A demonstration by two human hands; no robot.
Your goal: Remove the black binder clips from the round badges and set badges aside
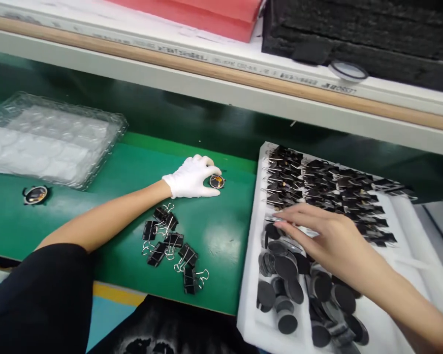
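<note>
My left hand [194, 178], in a white glove, holds a small round watch-like piece [217, 181] between thumb and fingers on the green table [221, 246]. Bare, my right hand [313, 226] reaches over the white foam tray [247, 295], its fingertips pinched at a thin shiny piece whose shape is unclear. Black round discs [286, 267] lie in the tray under and in front of this hand. Rows of black binder clips [325, 184] fill the tray's back part. Several loose binder clips [174, 240] lie on the table below my left wrist.
Another round piece [36, 195] rests on the table at the left. Clear plastic trays [55, 137] are stacked at the back left. Across the back runs a shelf [170, 59] with red foam [206, 14], black foam [354, 34] and a round lens-like disc [349, 71].
</note>
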